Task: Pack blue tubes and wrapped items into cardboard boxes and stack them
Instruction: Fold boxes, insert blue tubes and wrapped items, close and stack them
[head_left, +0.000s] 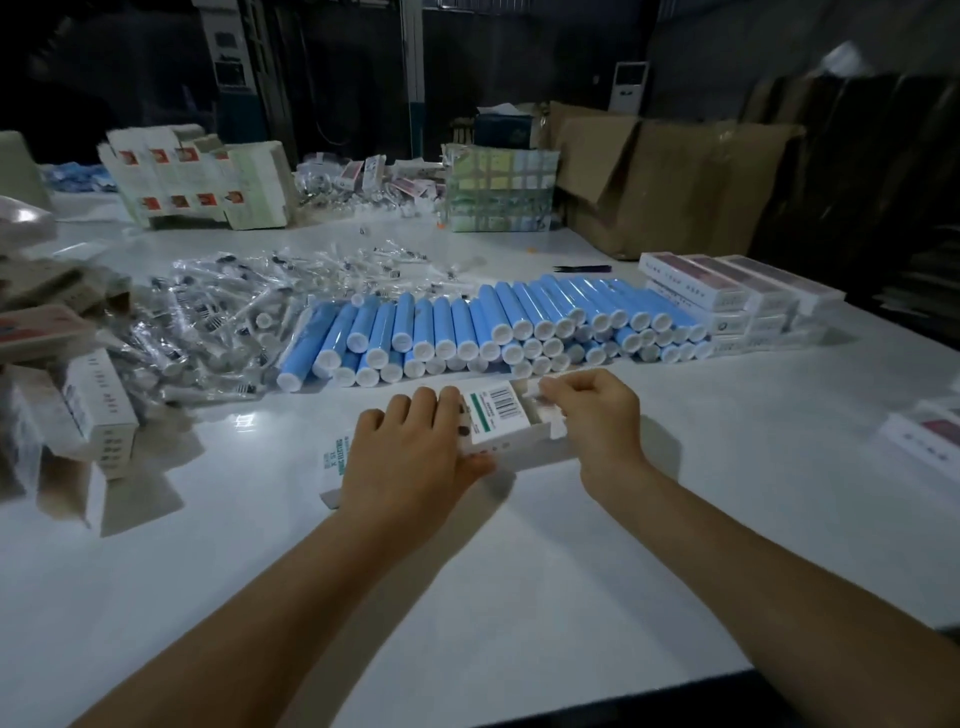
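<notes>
So right now my left hand is clamped over the carton, fingers curled over the top face and thumb tucked under the near edge, pinning it just in front of me on the white table. My right hand is at the carton's right end, fingertips pinching what looks like the end flap, which is open. I can't see inside from here, so no idea whether the tube and wrapped item are already in. My guess is I'm either about to close the flap or just popped it open.

Progress-wise, it's early to middle, I'd say. Just beyond the carton sits a big pile of blue tubes, two layers deep, white caps facing me, all unpacked. To its left there's a heap of wrapped items in clear plastic, also a lot of them. So plenty left to go.

The done side is a stack of closed boxes touching the right end of the tube pile, a few layers high, and another box or two at the far right edge. Over on my left are loose cartons, some standing, some flat, waiting to be filled I think.

Far back there are bundles of flat carton blanks, a printed case and big brown shipping boxes. One small dark tool lies behind the tubes; I can't tell what it is.
</notes>
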